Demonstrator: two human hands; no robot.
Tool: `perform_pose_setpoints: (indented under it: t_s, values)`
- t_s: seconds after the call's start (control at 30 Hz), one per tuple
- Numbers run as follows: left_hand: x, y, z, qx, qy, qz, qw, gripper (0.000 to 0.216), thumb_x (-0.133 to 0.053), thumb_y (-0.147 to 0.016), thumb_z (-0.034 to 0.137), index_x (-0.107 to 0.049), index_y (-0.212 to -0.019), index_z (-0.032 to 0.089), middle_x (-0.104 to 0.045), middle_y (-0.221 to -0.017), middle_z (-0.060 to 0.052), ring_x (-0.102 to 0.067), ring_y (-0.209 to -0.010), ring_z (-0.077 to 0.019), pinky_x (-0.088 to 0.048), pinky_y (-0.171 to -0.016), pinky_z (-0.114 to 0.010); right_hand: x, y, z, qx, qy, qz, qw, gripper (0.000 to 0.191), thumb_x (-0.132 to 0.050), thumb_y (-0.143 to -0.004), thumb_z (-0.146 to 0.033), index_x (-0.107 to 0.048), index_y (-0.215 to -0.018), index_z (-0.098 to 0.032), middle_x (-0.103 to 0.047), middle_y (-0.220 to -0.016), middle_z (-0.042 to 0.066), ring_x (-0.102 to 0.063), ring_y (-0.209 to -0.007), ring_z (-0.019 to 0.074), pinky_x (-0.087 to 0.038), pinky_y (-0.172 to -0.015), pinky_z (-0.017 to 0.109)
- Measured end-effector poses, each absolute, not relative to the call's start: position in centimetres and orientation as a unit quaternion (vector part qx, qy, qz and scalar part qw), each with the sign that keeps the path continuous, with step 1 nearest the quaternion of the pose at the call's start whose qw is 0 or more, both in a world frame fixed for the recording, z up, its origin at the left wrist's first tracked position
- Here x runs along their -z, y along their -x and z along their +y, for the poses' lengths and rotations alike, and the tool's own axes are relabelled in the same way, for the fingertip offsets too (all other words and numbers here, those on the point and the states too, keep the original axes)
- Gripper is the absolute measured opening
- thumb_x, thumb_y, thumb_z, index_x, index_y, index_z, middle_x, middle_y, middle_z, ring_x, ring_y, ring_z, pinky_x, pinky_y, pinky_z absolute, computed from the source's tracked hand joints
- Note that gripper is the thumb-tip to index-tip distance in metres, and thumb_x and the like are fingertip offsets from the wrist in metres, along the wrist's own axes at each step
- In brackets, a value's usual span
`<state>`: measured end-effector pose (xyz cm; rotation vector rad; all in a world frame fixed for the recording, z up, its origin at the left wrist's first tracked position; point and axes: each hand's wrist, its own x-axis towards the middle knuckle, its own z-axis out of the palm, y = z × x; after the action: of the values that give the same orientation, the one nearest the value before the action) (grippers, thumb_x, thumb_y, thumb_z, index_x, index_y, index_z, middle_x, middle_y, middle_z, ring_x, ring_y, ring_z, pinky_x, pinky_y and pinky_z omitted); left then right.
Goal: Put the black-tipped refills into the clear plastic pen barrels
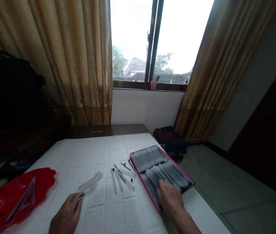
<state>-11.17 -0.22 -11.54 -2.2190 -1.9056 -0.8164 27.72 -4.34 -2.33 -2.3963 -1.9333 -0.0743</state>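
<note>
My right hand is closed over the near part of a shallow red-edged box, which is packed with rows of clear, dark-tipped pens. Whatever its fingers pinch is hidden. At the lower left, my left hand rests on the white table with curled fingers; I cannot make out what is in them. Just beyond its fingertips lies a small pile of clear plastic pen barrels. Between the pile and the box are scattered loose clear barrels, thin dark refills and a small black cap.
A red scalloped plate with a few clear plastic pieces stands at the table's left. The white brick-patterned tabletop ends at the right above a tiled floor. Dark folded cloth sits beyond it. A pink cup stands on the windowsill.
</note>
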Motion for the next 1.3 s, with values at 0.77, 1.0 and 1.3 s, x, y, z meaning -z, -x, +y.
perform_pose_setpoints:
  t_s: [0.77,1.0,1.3]
  values:
    - [9.4,4.8,-3.3,0.32,0.847,-0.419,-0.069,0.02,-0.047,-0.091,0.035,-0.062,-0.103,0.03,-0.07,-0.091,0.0,-0.068,-0.083,-0.014,-0.055,-0.075,-0.022,9.7,-18.8,-3.8,-0.439,0.512,-0.599,0.432,0.027,-0.066,-0.07,-0.022,-0.07,-0.096,-0.019,-0.072,-0.079,0.005,-0.065,-0.072,0.0198,-0.047,-0.063,0.027]
    - [9.6,5.0,-3.3,0.396,0.792,-0.447,-0.13,0.022,-0.047,-0.091,0.039,-0.062,-0.102,0.028,-0.068,-0.089,0.0,-0.067,-0.083,-0.0128,-0.054,-0.074,-0.019,9.0,-19.2,-3.1,-0.562,0.516,-0.469,0.444,0.041,-0.057,-0.075,-0.055,-0.062,-0.069,-0.015,-0.068,-0.065,0.004,-0.053,-0.043,0.0091,-0.029,-0.038,0.018]
    - [9.5,5.2,-3.6,0.378,0.766,-0.489,-0.179,0.027,-0.047,-0.088,0.047,-0.065,-0.091,0.027,-0.069,-0.085,-0.001,-0.067,-0.08,-0.0146,-0.054,-0.074,-0.022,9.8,-19.2,-3.5,-0.527,0.5,-0.488,0.483,0.034,-0.062,-0.075,-0.048,-0.06,-0.062,-0.016,-0.064,-0.056,0.001,-0.052,-0.045,0.0107,-0.038,-0.047,0.021]
